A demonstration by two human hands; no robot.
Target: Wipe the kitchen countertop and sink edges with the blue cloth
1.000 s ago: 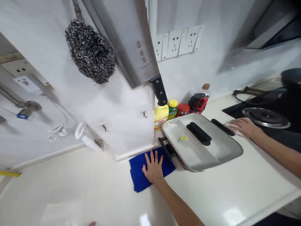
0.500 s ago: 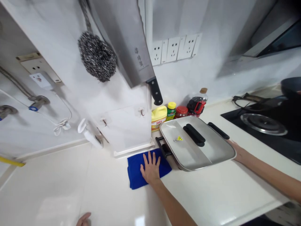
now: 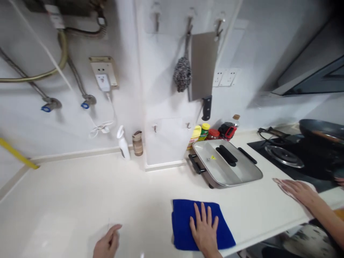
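My right hand lies flat with fingers spread on a folded blue cloth, pressed to the counter near its front edge. At the lower left, my left hand hovers over or rests on the white counter, I cannot tell which. Its fingers are loosely curled, and nothing shows in them. Behind the blue cloth stands a rectangular electric pan with a flat lid and black handles. Another person's hand presses a pale cloth on the counter right of the pan.
A cleaver and a steel-wool scrubber hang on the wall. Several bottles and jars, one a red-lidded jar, stand behind the pan. The stove is at right. A white spray bottle and brown bottle stand at the back wall.
My right hand and the blue cloth have come away from the pan toward the counter's front edge. The other person's hand has moved from beside the pan to the right. The view has shifted.
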